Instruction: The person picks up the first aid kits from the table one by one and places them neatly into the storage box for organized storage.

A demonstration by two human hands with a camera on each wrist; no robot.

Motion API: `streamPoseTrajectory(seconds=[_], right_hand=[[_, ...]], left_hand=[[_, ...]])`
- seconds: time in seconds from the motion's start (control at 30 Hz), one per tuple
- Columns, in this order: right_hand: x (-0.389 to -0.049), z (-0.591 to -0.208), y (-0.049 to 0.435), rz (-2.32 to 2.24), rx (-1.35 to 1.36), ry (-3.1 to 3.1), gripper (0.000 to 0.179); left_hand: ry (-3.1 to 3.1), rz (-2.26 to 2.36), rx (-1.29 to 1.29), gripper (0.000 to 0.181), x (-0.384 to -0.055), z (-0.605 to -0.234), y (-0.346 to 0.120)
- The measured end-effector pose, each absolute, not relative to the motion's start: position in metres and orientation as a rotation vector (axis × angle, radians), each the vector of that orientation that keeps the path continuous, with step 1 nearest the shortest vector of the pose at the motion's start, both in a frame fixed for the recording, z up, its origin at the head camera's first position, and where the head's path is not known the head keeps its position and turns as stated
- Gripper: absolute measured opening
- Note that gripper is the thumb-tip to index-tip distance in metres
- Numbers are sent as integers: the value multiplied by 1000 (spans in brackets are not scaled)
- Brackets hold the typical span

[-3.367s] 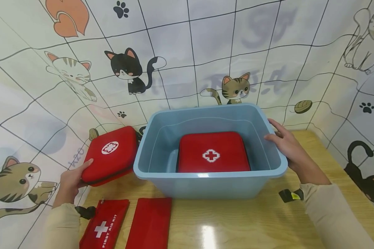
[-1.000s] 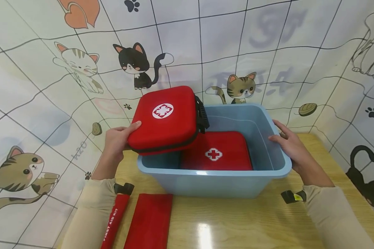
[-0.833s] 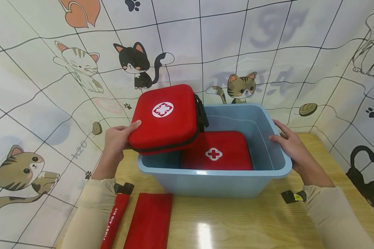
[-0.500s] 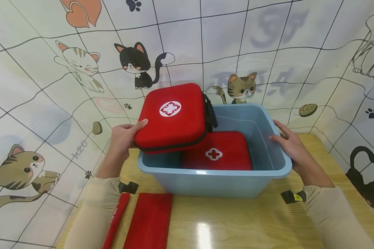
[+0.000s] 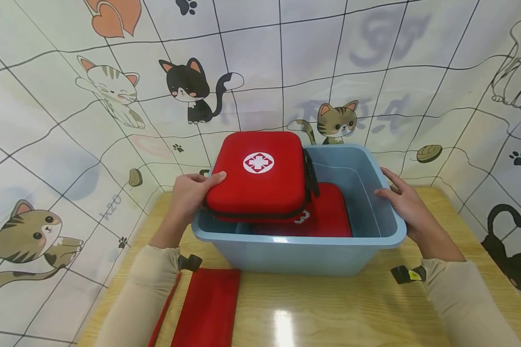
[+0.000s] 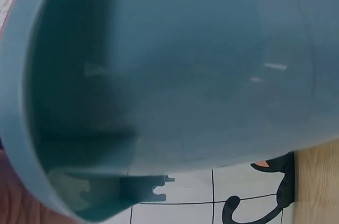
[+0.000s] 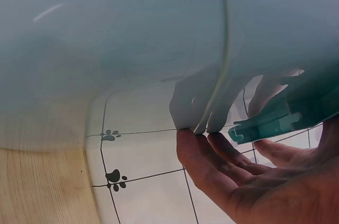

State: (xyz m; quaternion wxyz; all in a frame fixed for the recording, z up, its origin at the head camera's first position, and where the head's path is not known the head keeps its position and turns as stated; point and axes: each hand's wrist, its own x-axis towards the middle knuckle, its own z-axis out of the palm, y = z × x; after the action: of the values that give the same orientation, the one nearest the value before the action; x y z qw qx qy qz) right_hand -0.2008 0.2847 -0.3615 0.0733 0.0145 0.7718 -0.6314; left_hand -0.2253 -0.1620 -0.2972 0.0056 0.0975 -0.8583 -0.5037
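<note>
My left hand (image 5: 192, 198) grips the left edge of a red zip first-aid case (image 5: 265, 193), thumb on top. The case bears a white cross emblem and has a black strap on its right side. It overlaps the left half of a light blue plastic bin (image 5: 286, 259), partly covering a second red first-aid case (image 5: 332, 212) lying inside. My right hand (image 5: 398, 201) holds the bin's right rim, thumb over the inner side. In the right wrist view, the fingers (image 7: 204, 163) lie against the outer wall. The left wrist view shows mostly the bin's wall (image 6: 212, 75).
A flat red pouch (image 5: 208, 306) lies on the wooden table (image 5: 330, 308) in front of the bin. Another red pouch (image 5: 165, 308) is mostly hidden under my left sleeve. A cat-print wall covering (image 5: 260, 62) rises close behind the bin.
My left hand has carried the case from beside the bin to over its left half. Over the last half second it shifted right, levelled and lowered. My right hand stays on the rim.
</note>
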Motion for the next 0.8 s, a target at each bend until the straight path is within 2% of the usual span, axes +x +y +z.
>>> streamPoseTrajectory(seconds=[0.8], right_hand=[[-202,-363,286,-1875,48,2331,70]], left_hand=[[-2860,-1580,116,53,-228,-307,-142]])
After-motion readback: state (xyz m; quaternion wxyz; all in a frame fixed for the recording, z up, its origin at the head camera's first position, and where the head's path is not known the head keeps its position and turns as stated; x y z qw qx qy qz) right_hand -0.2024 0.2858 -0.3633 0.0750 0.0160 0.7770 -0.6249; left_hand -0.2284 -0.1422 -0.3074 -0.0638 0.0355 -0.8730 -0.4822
